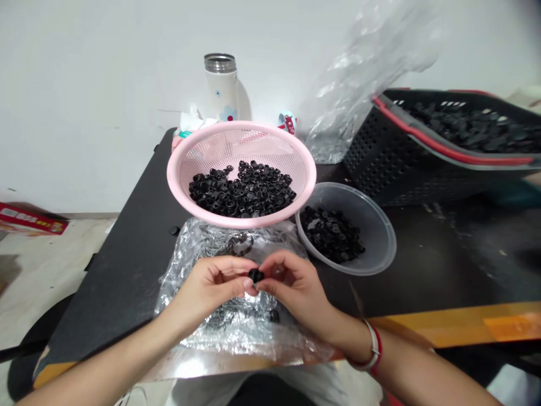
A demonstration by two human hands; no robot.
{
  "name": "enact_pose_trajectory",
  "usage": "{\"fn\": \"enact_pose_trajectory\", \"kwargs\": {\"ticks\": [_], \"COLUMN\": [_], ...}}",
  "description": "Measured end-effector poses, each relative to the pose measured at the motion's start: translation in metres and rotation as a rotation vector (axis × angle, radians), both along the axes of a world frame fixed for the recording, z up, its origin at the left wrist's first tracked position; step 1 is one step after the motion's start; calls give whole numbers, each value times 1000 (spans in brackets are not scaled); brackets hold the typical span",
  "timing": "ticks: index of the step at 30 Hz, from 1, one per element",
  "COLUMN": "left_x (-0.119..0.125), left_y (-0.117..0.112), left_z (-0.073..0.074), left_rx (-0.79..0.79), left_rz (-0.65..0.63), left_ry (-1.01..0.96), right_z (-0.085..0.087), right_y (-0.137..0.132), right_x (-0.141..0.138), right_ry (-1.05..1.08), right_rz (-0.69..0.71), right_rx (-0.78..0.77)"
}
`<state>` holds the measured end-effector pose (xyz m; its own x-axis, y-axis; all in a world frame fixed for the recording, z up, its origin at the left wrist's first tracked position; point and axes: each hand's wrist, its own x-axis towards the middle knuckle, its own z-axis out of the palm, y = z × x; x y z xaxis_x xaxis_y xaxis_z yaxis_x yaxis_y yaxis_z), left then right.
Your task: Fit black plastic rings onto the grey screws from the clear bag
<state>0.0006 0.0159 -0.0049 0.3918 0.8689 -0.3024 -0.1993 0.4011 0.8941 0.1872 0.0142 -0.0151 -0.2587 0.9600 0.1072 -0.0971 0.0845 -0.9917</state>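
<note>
Above silver plastic bag (220, 332) on tabletop (118, 270) | my left hand (207, 287) and right hand (291, 287) half-closed, both pinching 1 black piece (256, 275) | pink colander (177, 175) ahead | clear bowl (376, 237) right
</note>
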Motion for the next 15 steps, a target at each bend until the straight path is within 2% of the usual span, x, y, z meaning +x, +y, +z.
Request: {"fn": "enact_pose_trajectory", "kwargs": {"ticks": [5,8,11,15], "left_x": [1,2,3,2], "left_y": [1,2,1,-1], "left_z": [4,5,6,7], "left_rx": [-4,9,20,44], "left_rz": [-5,14,20,14], "left_ry": [10,23,26,33], "right_z": [2,3,3,4], "right_y": [1,2,2,1], "right_x": [3,4,4,3], "right_ry": [-90,-101,-86,-20], "right_rz": [-10,1,15,55], "right_rx": [163,189,157,25]}}
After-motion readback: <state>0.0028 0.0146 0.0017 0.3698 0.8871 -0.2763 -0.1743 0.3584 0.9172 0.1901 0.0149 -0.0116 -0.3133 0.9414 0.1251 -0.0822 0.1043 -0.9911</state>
